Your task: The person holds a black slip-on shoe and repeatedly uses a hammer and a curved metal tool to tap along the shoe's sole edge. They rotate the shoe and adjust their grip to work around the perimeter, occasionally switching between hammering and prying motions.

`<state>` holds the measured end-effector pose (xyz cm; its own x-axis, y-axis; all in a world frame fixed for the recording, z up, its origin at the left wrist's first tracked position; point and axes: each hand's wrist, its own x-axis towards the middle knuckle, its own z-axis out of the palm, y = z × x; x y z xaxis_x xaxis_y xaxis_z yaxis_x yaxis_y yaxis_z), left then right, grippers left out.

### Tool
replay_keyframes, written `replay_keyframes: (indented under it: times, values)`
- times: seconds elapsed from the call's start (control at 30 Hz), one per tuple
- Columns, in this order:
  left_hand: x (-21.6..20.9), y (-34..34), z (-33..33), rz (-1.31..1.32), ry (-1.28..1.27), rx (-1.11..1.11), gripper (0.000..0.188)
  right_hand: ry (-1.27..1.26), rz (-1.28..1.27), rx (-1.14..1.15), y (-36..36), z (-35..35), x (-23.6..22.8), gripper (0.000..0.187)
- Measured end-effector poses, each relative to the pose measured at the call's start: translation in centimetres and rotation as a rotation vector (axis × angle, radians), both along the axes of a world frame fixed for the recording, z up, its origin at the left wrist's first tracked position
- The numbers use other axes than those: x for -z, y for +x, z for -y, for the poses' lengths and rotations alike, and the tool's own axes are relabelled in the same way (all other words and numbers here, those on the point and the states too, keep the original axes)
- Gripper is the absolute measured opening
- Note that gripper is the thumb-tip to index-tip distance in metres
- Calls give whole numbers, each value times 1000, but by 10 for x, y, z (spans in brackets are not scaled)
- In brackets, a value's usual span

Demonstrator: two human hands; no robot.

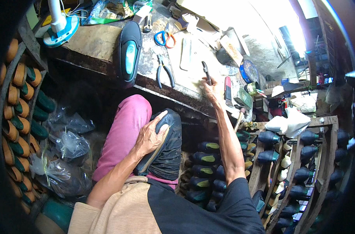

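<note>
My left hand (151, 134) is closed around a dark shoe (153, 155) with a tan underside, held along my raised thigh over a dark cloth (171, 150). My right hand (210, 89) reaches onto the workbench, its fingers closed on the lower end of a slim dark tool (206, 72); its exact kind does not show. A knife with a red handle (228, 89) lies just right of that hand. To its left are pliers (164, 72) with dark handles and scissors (165, 38) with blue and orange grips. A navy shoe (130, 54) with a teal panel rests across the bench's front edge.
The worn bench (148, 70) carries a white-and-blue stand (60, 31), a cutter (148, 23) and a round blue tin (248, 71). Racks of shoes on lasts (21, 117) stand at left, with more racks (298, 171) at right. Clear plastic bags (70, 144) lie beside my leg.
</note>
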<state>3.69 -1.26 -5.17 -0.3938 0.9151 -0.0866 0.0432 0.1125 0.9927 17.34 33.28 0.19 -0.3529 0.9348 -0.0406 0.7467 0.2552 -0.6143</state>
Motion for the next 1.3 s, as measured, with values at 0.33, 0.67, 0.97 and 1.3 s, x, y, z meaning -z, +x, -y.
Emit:
replay_keyframes:
  times: [0.33, 0.67, 0.97, 1.3]
  values:
    - [4, 3, -9, -54, 54, 0, 61, 35, -33, -12, -52, -36, 1, 18]
    - [0, 6, -15, -97, -5, 22, 59, 760, 462, -425, -63, -21, -4, 34]
    - [1, 10, -15, -118, -71, 48, 63, -612, -449, -28, 7, 198, -10, 18]
    - [2, 28, -13, -112, -115, 141, 69, -600, -513, 75, 31, 234, 5, 16]
